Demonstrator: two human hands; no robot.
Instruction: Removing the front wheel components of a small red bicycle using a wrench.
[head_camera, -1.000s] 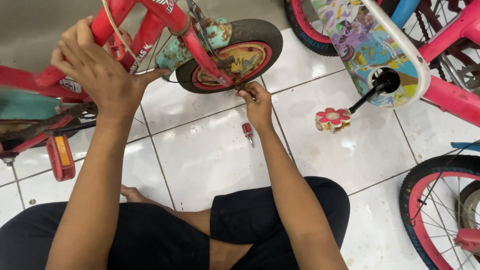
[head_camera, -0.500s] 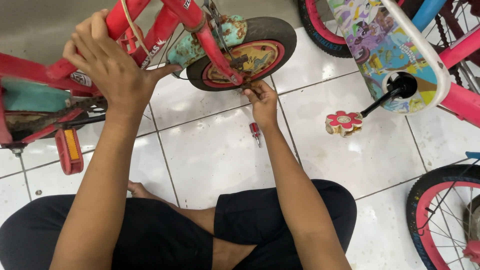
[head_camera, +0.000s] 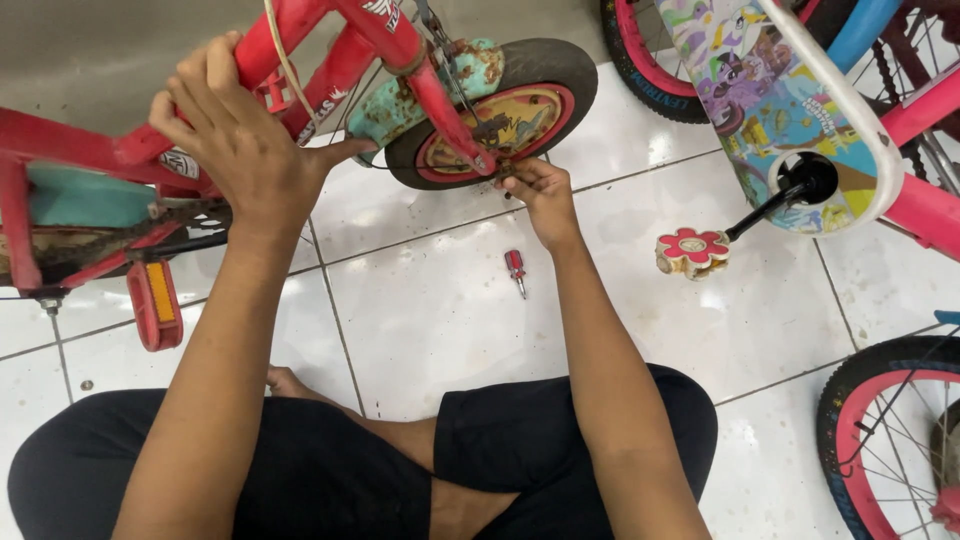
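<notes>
A small red children's bicycle (head_camera: 90, 150) lies on its side over white floor tiles. My left hand (head_camera: 240, 140) grips its red frame tube near the rusty teal fender (head_camera: 420, 95). My right hand (head_camera: 540, 195) is at the axle of the small black wheel (head_camera: 500, 105) with its yellow and red disc, fingers pinched on a small part at the hub; what they pinch is hidden. A short red-handled screwdriver (head_camera: 516, 270) lies on the tile just below my right wrist, untouched.
A pink bicycle with a white, cartoon-printed chain guard (head_camera: 790, 130) and a flower-shaped pedal (head_camera: 692, 250) stands at the right. Its pink-rimmed tyre (head_camera: 880, 440) is at the lower right. A red pedal with an orange reflector (head_camera: 155, 305) hangs at the left. My crossed legs fill the bottom.
The view has shifted slightly, so the bicycle and floor sit a little lower in frame. Both hands keep their places on the frame and at the wheel axle.
</notes>
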